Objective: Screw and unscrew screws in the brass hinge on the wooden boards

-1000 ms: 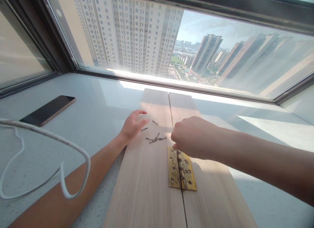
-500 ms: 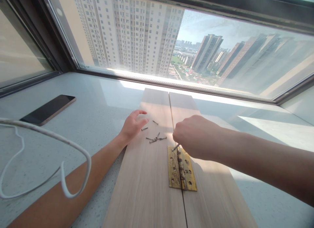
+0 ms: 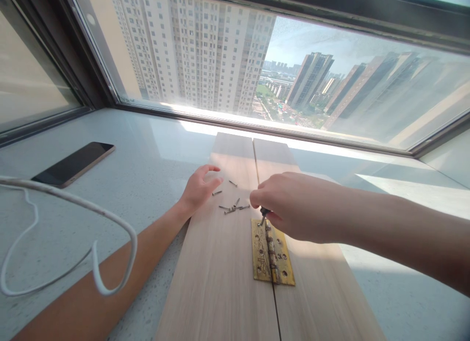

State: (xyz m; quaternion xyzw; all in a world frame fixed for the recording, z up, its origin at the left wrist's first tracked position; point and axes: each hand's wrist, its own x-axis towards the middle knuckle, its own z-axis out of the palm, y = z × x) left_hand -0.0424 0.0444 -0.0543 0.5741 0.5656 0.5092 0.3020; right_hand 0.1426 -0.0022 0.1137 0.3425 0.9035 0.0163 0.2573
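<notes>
My right hand (image 3: 281, 204) is closed around a screwdriver (image 3: 263, 215), whose dark handle end and metal shaft show beneath the fingers. Its tip meets the upper left hole of a worn brass hinge (image 3: 262, 262). The hinge lies unfolded across the seam between two pale wooden boards (image 3: 213, 282). Resting at the left board's edge, my left hand (image 3: 200, 187) has its thumb and fingers apart and nothing between them. Several loose screws (image 3: 233, 209) lie on the left board, just right of that hand.
A phone (image 3: 75, 163) lies on the speckled white sill (image 3: 147, 150) at the left. A white cable (image 3: 125, 228) loops in front of my left forearm. Behind the boards stands a large window with a dark frame (image 3: 176, 115).
My right hand has turned and shifted slightly left, bringing the screwdriver's dark handle end into sight and its shaft more upright. My left hand and the screws stay put.
</notes>
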